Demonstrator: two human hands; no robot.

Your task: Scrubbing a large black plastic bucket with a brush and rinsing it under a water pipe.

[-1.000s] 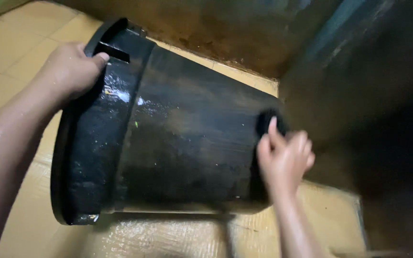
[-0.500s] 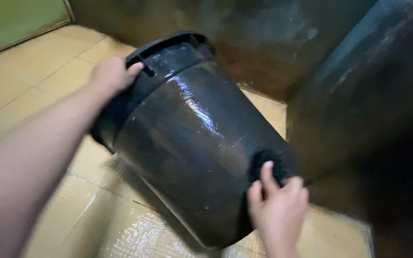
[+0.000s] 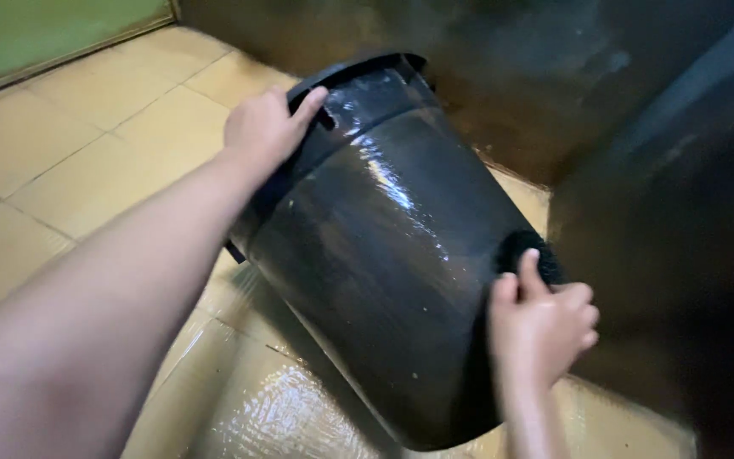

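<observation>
A: Right hand (image 3: 541, 327)?
B: Fingers clenched on a dark scrubber (image 3: 527, 252), pressed against the black bucket (image 3: 384, 255) wall at their 10 o'clock.
A: Left hand (image 3: 265, 127)?
B: Grasping the rim; bucket tipped on the wet tile floor (image 3: 70, 153).

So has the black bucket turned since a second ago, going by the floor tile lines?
Yes. The black bucket has swung: its rim, held by the left hand, now points up toward the far wall instead of left across the tiled floor.

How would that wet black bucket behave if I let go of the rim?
The black bucket lies tilted on its round side, so it would probably roll. Its wall glistens with water, likely slippery. The left hand tilts it by the rim alone, suggesting it is fairly light and stiff.
</observation>
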